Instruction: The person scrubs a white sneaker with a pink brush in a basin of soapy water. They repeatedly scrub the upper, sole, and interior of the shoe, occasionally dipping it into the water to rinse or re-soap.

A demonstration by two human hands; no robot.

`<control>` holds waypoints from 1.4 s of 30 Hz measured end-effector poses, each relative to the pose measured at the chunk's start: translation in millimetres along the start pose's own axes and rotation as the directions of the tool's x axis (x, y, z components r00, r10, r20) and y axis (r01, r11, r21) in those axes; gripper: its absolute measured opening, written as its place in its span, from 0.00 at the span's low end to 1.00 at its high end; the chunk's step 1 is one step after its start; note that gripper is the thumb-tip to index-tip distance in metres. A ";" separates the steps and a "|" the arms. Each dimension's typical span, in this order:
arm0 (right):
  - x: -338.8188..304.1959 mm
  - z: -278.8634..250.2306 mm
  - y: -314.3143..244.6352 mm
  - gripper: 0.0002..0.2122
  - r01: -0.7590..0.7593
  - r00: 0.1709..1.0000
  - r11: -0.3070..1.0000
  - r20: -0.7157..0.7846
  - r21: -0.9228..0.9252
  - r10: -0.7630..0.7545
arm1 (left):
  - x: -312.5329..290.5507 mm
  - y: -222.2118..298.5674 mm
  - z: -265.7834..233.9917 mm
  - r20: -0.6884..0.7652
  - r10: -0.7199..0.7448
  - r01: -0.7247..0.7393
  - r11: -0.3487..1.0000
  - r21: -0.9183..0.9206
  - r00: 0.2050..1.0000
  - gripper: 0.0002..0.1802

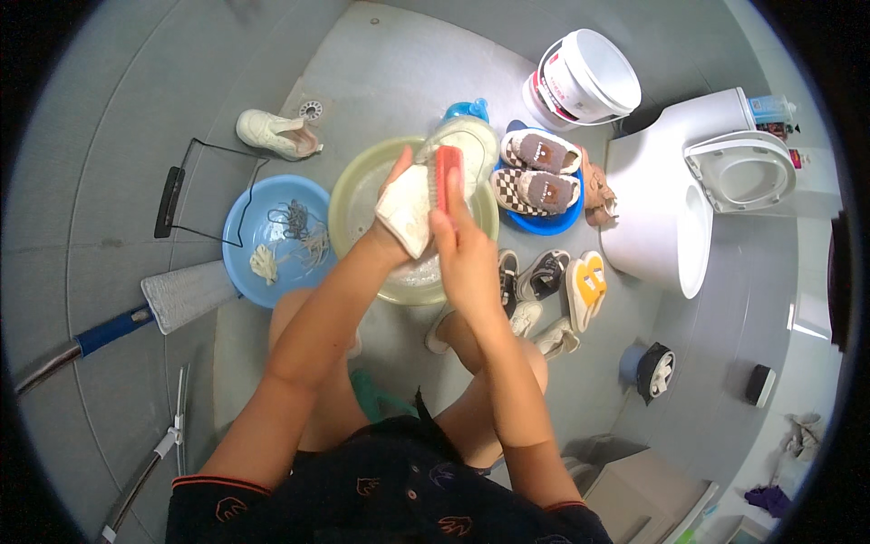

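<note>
A white shoe (401, 210) is tilted over a pale green basin (412, 296) of sudsy water. My left hand (387, 240) is closed around the shoe from the left side, its fingers partly hidden behind it. Gripped in my right hand (468, 258) is a red scrubbing brush (449, 161), its bristles lying against the shoe. To the left, a blue basin (237, 258) holds white and grey shoelaces (290, 227) in water. Another white shoe (272, 132) rests on the floor by the drain.
Checkered shoes (524, 192) sit on a small blue basin (550, 228) to the right. Yellow slippers (587, 288) and several other shoes lie nearer me. A white bucket (580, 82) and a toilet (652, 218) stand beyond. A flat mop (190, 297) leans at the left.
</note>
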State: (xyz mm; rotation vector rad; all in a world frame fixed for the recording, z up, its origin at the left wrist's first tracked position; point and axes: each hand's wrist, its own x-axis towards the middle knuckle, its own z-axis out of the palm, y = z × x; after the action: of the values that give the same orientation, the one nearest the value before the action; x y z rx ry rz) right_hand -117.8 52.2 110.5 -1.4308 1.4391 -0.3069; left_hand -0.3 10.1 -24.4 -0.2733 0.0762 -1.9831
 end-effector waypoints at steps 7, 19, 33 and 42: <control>-18.3 26.5 51.0 0.26 0.299 0.949 0.954 -0.101 -0.026 -0.300 | 6.8 4.7 25.9 -0.286 0.159 -0.142 0.987 0.081 0.945 0.39; -16.2 26.1 43.9 0.26 0.264 0.963 0.964 -0.054 -0.022 -0.265 | 0.2 11.0 13.5 -0.245 0.127 -0.111 0.991 0.079 0.961 0.42; 0.3 10.6 3.1 0.25 0.224 0.971 0.971 -0.061 -0.089 -0.230 | -1.0 -7.2 12.7 -0.243 0.154 -0.107 0.974 0.198 0.958 0.30; -13.9 19.2 18.3 0.25 0.228 0.971 0.960 -0.032 -0.163 -0.236 | -0.8 3.9 8.7 -0.248 0.164 -0.097 0.961 0.259 0.955 0.44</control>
State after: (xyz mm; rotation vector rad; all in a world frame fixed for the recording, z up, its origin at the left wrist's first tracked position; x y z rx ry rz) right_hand -117.1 77.6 94.6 -1.7379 1.3618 -0.3863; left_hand 5.5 9.8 -16.7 0.1582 0.0210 -1.8629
